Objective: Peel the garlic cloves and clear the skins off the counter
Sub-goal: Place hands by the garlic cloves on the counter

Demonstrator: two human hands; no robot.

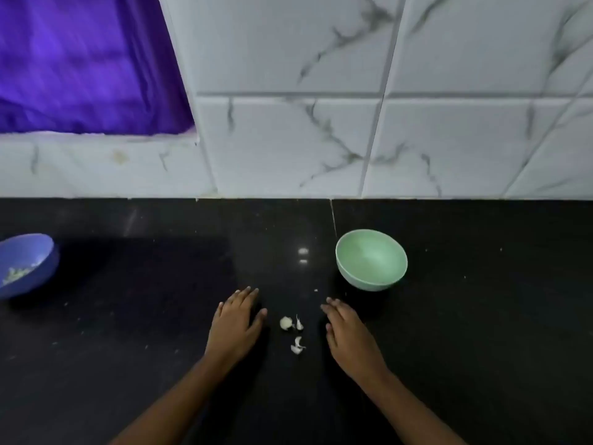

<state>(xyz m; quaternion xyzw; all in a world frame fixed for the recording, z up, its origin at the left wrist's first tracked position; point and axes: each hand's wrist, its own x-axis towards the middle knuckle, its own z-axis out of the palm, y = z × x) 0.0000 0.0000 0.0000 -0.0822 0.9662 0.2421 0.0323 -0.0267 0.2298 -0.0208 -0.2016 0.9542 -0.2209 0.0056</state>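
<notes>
A white marble-veined tiled wall (288, 139) rises at the far side, with a purple cloth (80, 65) hanging at its left. Below runs the glossy black surface (128, 316), dusted with pale flecks. A blue bowl (48, 248) at the far left edge holds pale bits, whether cloves or skins I cannot tell. A green bowl (365, 282), seemingly empty, sits right of centre, probably there to receive something. The left hand (236, 322) and right hand (348, 335) lie flat, fingers straight and holding nothing, flanking the garlic as if to gather it. Between them lie a garlic clove (285, 323) and curled skins (297, 345), near the front.
</notes>
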